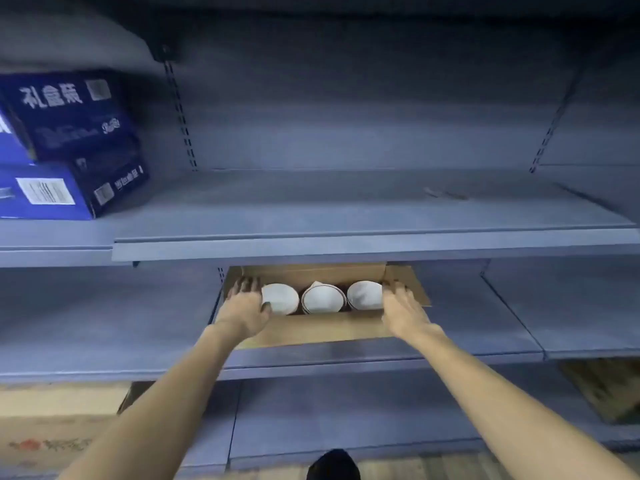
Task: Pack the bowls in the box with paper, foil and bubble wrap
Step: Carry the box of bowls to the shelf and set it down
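Observation:
An open brown cardboard box (322,329) sits on the middle grey shelf, partly under the shelf above. Three white bowls stand in a row inside it: the left bowl (282,299), the middle bowl (323,299) with a dark rim line and white paper sticking up behind it, and the right bowl (363,295). My left hand (244,304) lies on the box's left side, fingers over the left flap and thumb by the left bowl. My right hand (401,306) lies on the right side, fingers on the right flap. The image is too blurred to judge either hand's hold.
The upper shelf (346,237) overhangs the box closely. Two stacked blue cartons (69,147) stand on that shelf at far left. Brown cartons sit low at left (52,431) and low at right (602,389). A dark shoe tip (332,464) shows at the bottom.

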